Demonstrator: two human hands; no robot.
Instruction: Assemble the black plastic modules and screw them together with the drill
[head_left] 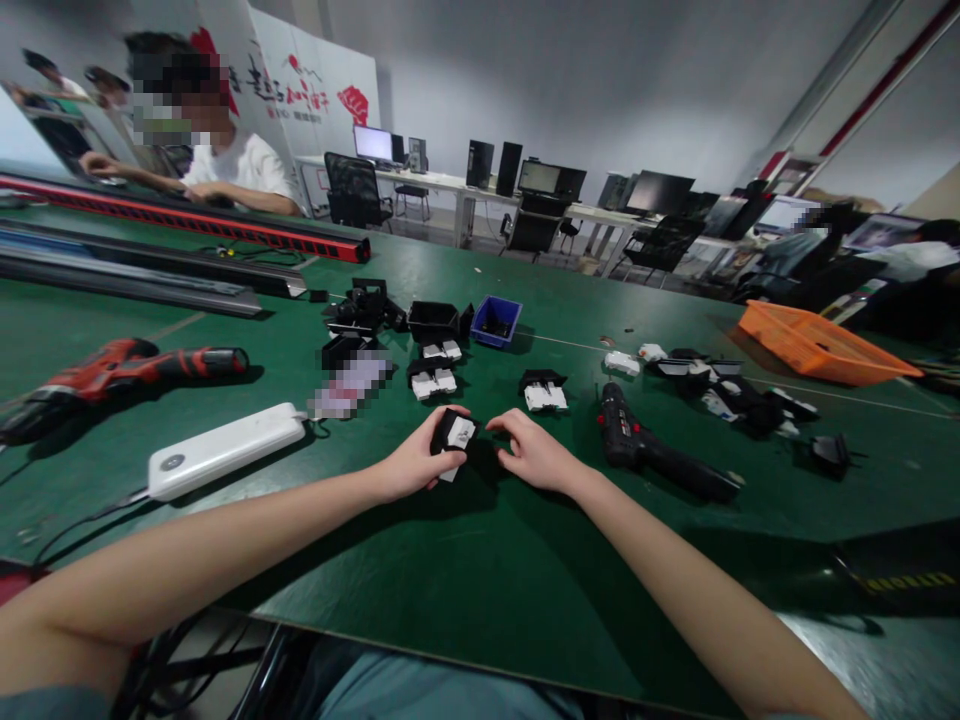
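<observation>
My left hand (417, 460) is closed around a small black and white plastic part (455, 436), held just above the green table (480, 560). My right hand (534, 452) rests next to it, fingers curled in a pinch toward the part; I cannot make out anything in them. A black electric screwdriver (660, 455) lies just right of my right hand. More black and white parts (545, 392) lie beyond my hands.
A white power bank (223, 450) and a red drill (120, 368) lie at left. A blue bin (495, 320) and black trays (433, 320) stand farther back, an orange tray (817, 345) at right. A seated person (225, 165) works at far left.
</observation>
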